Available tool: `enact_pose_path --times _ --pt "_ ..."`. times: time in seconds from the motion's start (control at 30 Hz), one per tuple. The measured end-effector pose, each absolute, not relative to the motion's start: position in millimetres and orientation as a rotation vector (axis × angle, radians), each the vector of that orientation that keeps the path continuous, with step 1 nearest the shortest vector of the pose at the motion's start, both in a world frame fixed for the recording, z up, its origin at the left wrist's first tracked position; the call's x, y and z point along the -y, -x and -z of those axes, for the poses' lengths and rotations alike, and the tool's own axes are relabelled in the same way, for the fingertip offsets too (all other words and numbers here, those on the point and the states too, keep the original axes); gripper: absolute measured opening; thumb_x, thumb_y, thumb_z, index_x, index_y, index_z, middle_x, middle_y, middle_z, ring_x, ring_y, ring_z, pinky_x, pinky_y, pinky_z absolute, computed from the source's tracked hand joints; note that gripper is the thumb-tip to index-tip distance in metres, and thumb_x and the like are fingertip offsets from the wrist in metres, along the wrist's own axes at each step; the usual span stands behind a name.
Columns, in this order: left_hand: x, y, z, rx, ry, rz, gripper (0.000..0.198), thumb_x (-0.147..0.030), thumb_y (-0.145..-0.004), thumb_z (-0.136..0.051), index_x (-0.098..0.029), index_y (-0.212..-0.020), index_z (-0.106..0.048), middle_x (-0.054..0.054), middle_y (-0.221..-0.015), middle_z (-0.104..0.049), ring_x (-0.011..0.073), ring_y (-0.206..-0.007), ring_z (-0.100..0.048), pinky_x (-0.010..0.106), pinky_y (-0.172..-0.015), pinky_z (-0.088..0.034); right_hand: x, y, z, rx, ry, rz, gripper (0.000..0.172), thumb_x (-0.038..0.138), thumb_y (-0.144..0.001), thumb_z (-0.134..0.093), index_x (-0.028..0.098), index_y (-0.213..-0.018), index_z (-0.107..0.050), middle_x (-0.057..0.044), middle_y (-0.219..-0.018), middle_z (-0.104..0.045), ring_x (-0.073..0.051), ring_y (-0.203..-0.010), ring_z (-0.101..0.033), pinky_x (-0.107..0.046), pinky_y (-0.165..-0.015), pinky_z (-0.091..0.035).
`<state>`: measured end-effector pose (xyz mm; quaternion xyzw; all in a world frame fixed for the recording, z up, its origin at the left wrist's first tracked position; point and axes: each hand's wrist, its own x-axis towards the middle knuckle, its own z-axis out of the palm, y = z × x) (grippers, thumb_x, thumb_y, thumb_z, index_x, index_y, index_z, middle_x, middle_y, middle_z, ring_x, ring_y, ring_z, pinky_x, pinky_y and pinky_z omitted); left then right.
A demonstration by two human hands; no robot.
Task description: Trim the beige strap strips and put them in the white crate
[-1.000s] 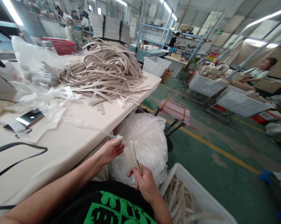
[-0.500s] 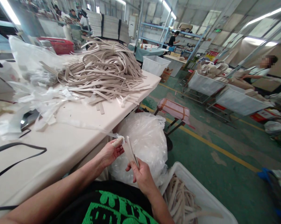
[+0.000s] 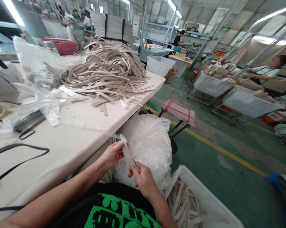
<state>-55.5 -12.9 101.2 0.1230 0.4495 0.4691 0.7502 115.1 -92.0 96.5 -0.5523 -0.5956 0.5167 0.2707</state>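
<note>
My right hand [image 3: 144, 179] is closed round a short bundle of flat beige strips [image 3: 129, 155], held at a slant above my lap. At the upper end of that bundle, my left hand [image 3: 112, 155] pinches a thin clear plastic strip [image 3: 122, 138] against it; a pale wrap covers one finger. The plastic runs back from there onto the white table [image 3: 81, 139]. Exactly how the plastic sits on the bundle's tip is too small to tell. Farther up the table lies a big tangled heap of similar beige strips [image 3: 109, 69].
A large clear plastic bag [image 3: 147, 142] bulges beside the table, just beyond my hands. Low on the right stands a white bin [image 3: 211, 196] holding beige strips. A pink padded stool [image 3: 178, 110] is on the green floor. A phone [image 3: 30, 122] and plastic scraps lie on the table.
The upper ends of the beige strips stood apart and now lie together at my left fingers. Both hands stay in nearly the same place. The view has shifted slightly.
</note>
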Motion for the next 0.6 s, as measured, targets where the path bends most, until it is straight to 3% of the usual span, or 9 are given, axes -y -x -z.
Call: enact_pose_path --times 0.27,0.43,0.5,0.6 --pt "16.6 57.1 -97.0 -0.923 -0.315 -0.954 0.028 -0.027 -0.064 -0.088 -0.012 -0.075 -0.068 0.004 -0.071 -0.068 0.0113 -0.063 -0.063 0.022 -0.067 -0.052 83.3 -118.9 -90.5 1.523 1.507 -1.379 0.044 0.056 -0.097 -0.040 0.017 -0.090 -0.059 -0.002 -0.076 -0.068 -0.007 -0.038 -0.049 -0.019 -0.040 -0.039" --pt "28.9 43.6 -91.4 -0.902 -0.500 -0.945 0.040 -0.044 -0.058 -0.089 -0.011 -0.064 -0.066 0.003 -0.061 -0.063 0.0104 -0.055 -0.055 0.024 -0.063 -0.045 71.3 -112.9 -93.1 1.425 1.481 -1.486 0.059 0.072 -0.087 -0.042 0.016 -0.090 -0.060 -0.005 -0.075 -0.068 -0.010 -0.038 -0.048 -0.023 -0.040 -0.039" --pt "24.8 39.7 -90.2 -0.870 -0.584 -0.936 0.044 -0.051 -0.062 -0.084 -0.011 -0.063 -0.066 0.004 -0.060 -0.061 0.0114 -0.053 -0.053 0.027 -0.062 -0.043 73.3 -115.8 -88.9 1.359 1.514 -1.497 0.064 0.077 -0.082 -0.044 0.016 -0.087 -0.064 -0.005 -0.068 -0.066 -0.013 -0.041 -0.051 -0.026 -0.045 -0.043" --pt "7.9 43.6 -87.1 -0.945 -0.453 -1.063 0.048 -0.051 -0.049 -0.090 -0.012 -0.067 -0.067 0.005 -0.067 -0.061 0.0117 -0.057 -0.053 0.027 -0.064 -0.042 77.8 -128.5 -70.8 1.271 1.650 -1.559 0.073 0.086 -0.073 -0.045 0.017 -0.078 -0.068 -0.003 -0.047 -0.056 -0.016 -0.038 -0.048 -0.028 -0.044 -0.040"
